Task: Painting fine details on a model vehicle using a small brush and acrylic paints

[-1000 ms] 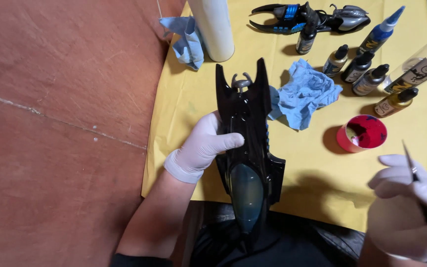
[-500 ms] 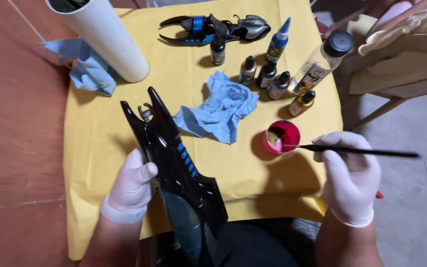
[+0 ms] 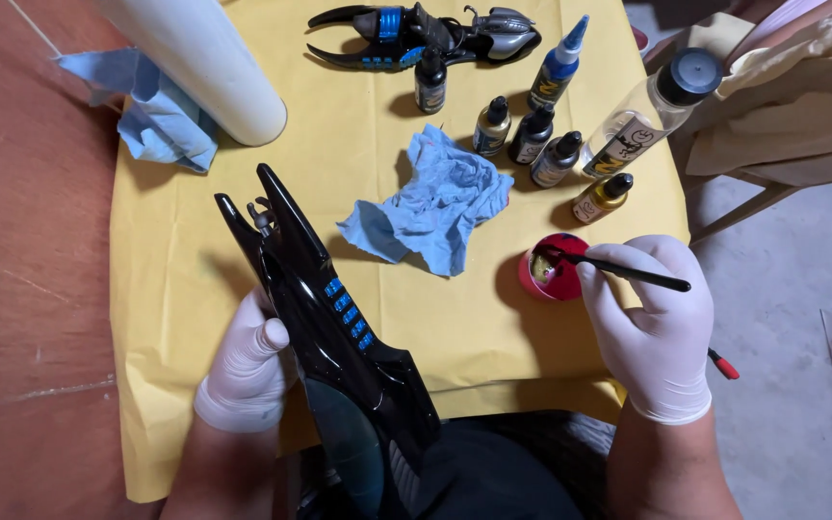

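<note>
1. Head view: the left hand (image 3: 247, 361), in a white glove, is wrapped round the side of a glossy black model vehicle (image 3: 334, 356), fingers closed on its body, thumb up against the hull.
2. The model vehicle lies tilted over the near edge of the yellow paper sheet (image 3: 185, 241), its two pointed prongs aimed away from the person, a row of blue marks along its flank.
3. The right hand (image 3: 652, 323), gloved too, pinches a thin black paintbrush (image 3: 618, 272), fingers curled shut on the handle.
4. The brush tip sits in a small red dish (image 3: 551, 274), right of the model vehicle and just beside the right hand.
5. Between the model vehicle and the dish lies a crumpled blue paper towel (image 3: 430, 207).
6. Beyond the dish stands a cluster of small paint bottles (image 3: 532, 135), with a clear, black-capped bottle (image 3: 652, 106) at its right.
7. Farther off than the model vehicle: a second black and blue model part (image 3: 426, 34), a white roll (image 3: 209, 67) and another blue towel (image 3: 151, 116).
</note>
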